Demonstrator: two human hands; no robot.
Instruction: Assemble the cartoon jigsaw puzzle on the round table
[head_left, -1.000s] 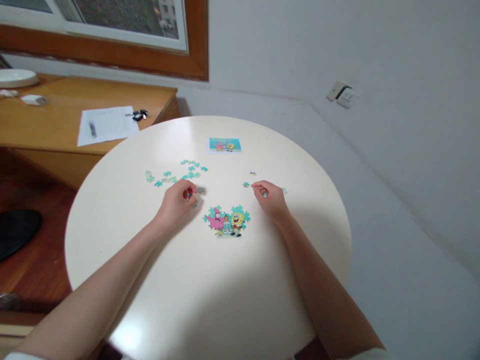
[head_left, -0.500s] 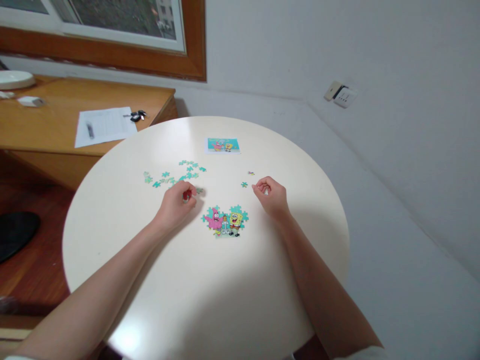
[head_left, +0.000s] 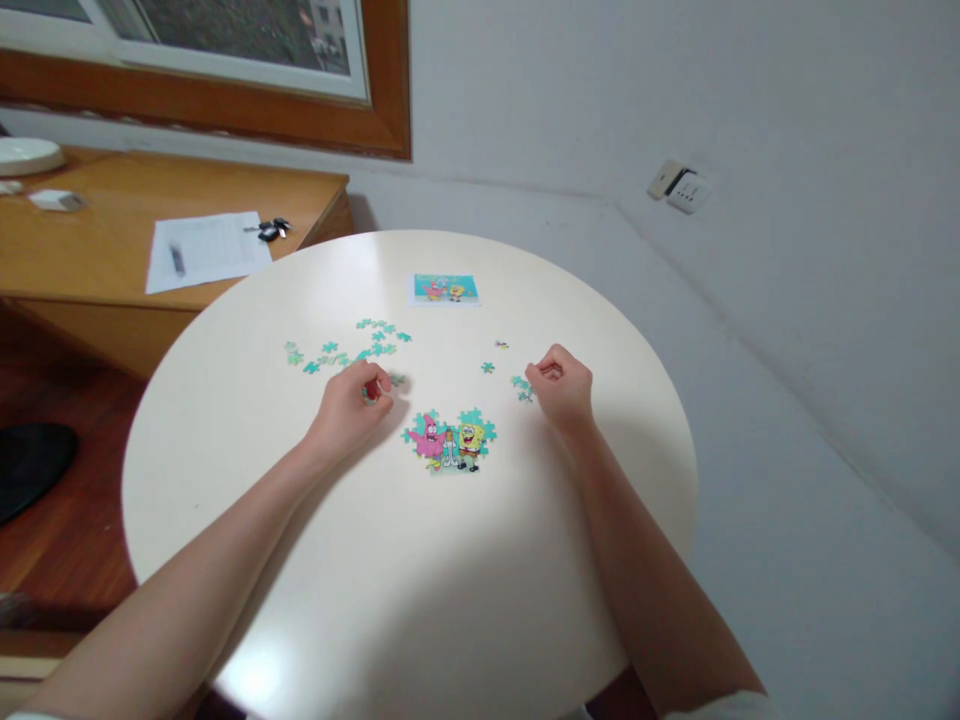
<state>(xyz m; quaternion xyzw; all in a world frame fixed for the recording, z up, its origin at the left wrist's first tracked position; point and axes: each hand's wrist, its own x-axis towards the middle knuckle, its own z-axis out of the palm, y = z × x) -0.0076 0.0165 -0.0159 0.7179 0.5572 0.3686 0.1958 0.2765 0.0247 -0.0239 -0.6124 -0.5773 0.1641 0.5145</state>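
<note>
A partly joined jigsaw puzzle with a pink starfish and a yellow sponge character lies on the table between my forearms. My left hand is closed, thumb and forefinger curled into a ring, at the near edge of a scatter of loose teal puzzle pieces. What it holds, if anything, is hidden. My right hand is also closed, its fingertips just beside a few teal pieces; I cannot make out anything in its fingers. A single teal piece lies to the left of that hand.
A picture card with the same characters lies toward the far side of the round white table. Beyond its left edge, a wooden desk carries a sheet of paper and keys. Wall sockets are at right.
My right hand has shifted a little to the right, and the teal pieces at its fingertips now show. My left hand and the joined puzzle look much the same.
</note>
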